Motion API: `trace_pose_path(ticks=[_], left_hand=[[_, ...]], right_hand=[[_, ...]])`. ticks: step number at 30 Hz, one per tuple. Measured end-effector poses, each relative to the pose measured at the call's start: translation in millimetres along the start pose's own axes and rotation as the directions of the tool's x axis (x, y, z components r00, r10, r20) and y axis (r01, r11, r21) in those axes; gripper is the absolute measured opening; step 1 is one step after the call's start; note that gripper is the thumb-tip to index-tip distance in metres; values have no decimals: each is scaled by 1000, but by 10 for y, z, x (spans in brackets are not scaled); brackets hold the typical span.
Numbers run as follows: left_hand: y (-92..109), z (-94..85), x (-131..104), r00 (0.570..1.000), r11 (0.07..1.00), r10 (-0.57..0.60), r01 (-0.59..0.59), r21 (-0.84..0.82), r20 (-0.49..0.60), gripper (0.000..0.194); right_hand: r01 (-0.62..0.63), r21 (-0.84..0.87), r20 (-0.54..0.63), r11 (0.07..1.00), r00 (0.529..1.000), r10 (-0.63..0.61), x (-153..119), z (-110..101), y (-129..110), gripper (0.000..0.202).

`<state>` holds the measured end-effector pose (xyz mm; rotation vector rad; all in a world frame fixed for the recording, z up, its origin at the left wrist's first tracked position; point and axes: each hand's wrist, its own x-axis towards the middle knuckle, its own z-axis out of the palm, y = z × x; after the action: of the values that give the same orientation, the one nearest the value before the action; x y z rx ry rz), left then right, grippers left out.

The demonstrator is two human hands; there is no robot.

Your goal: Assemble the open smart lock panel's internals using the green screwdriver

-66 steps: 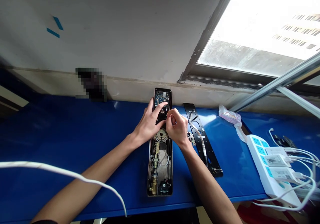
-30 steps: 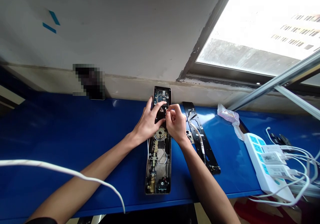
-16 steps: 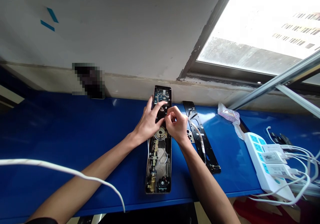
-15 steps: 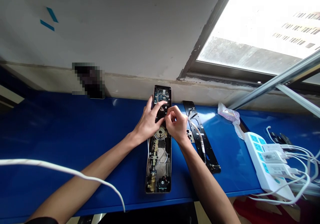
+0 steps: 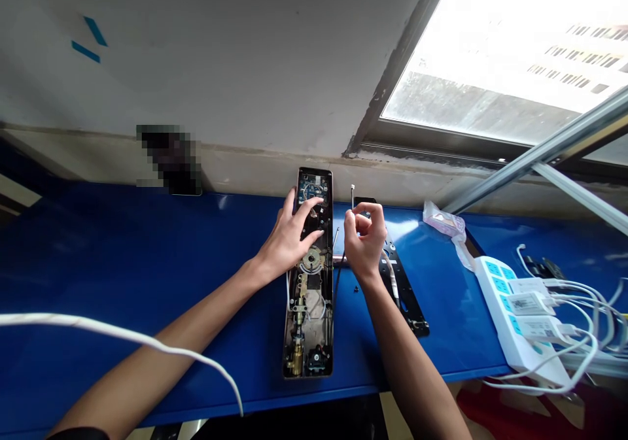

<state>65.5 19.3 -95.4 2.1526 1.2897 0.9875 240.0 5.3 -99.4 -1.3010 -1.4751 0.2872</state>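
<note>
A long, narrow opened housing (image 5: 314, 296) with electronics and brass parts inside, looking like a door lock, stands lengthwise before me on the blue table. A blue circuit board (image 5: 314, 188) sits at its far end. My left hand (image 5: 289, 237) lies over the housing's left edge, fingers spread, thumb and forefinger apart above the inside. To the right of the housing my right hand (image 5: 366, 240) is closed in a pinch on a thin cable (image 5: 352, 198), whose white plug points up above the fingers. A dark length of it seems to hang below, beside the housing.
Right of the housing lies a black perforated plate (image 5: 405, 296) with a wrapped cable (image 5: 391, 273). Small dark screws (image 5: 356, 289) lie near my right wrist. Farther right are a plastic packet (image 5: 444, 221) and a white power strip (image 5: 505, 316) with plugged-in chargers. A white cable (image 5: 147, 338) crosses the left foreground.
My right hand has moved from inside the housing out to the right, and the cable with its white plug now shows above its fingers. My left hand stays on the housing.
</note>
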Motion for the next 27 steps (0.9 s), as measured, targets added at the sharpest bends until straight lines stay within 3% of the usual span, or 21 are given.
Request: trace_pose_path(ticks=[3,7,10,12,17,20,23,27], left_hand=[[8,-16,-1,1000,1000,2,-2,5,13,64],[6,-33,0,1000,1000,0,0,11,19,63],[0,-34,1,1000,1000,3,-4,25,24,62],[2,-38,3,1000,999,6,-7,35,28,62],[23,-81,14,999,999,26,-27,35,24,61],[32,-114,20,999,999,10,-12,48,42,63],[41,-134,23,998,998,-3,-1,60,56,64],[60,-149,25,997,998,-26,21,66,78,65]], right_hand=[[-45,-51,165,998,985,53,78,-69,79,7],[-69,-152,360,986,925,120,162,-184,146,14],[-94,-229,463,969,865,193,198,-334,115,8],[-116,-271,578,956,774,257,198,-427,74,10],[-225,-285,825,932,437,358,160,-469,-11,10],[-301,-296,869,906,309,387,142,-403,-27,10],[-351,-317,863,881,280,421,102,-343,-15,20],[-364,-318,845,875,310,436,60,-345,15,28]])
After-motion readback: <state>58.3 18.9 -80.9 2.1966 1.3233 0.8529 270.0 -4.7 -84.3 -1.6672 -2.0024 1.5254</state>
